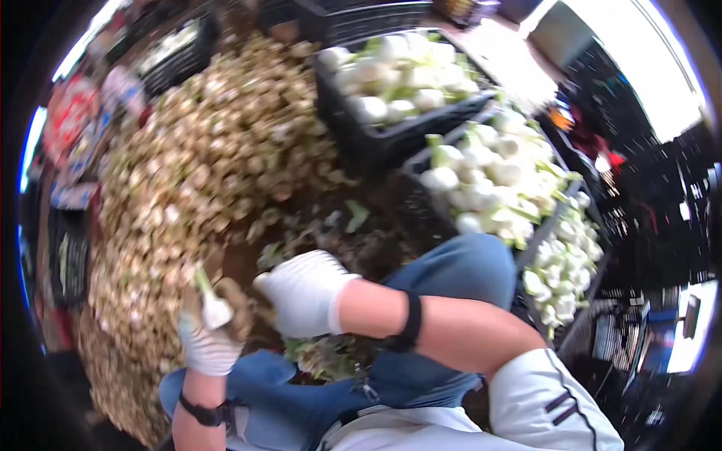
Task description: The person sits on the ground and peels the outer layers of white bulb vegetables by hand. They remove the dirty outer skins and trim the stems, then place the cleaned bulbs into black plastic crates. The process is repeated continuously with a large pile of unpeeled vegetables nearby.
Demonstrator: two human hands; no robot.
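Observation:
My left hand (213, 332), in a striped white glove with brown, dirty-looking fingers, is shut on a white bulb with a short green stem (216, 310), which looks like a peeled onion or garlic. Just to its right my right hand (307, 296), also gloved in white, is curled with its knuckles up; blur and its own fingers hide what it may hold. Beyond both hands spreads a large heap of unpeeled, brownish bulbs (192, 163). Between the heap and my knee lie dark peelings and leaf scraps (333, 231).
Black plastic crates (372, 141) of white trimmed bulbs (502, 175) stand ahead and to the right, one beside my raised knee. A crate of smaller white bulbs (564, 270) is nearer. Further crates (180, 59) and patterned bags (73, 129) lie beyond the heap at the left.

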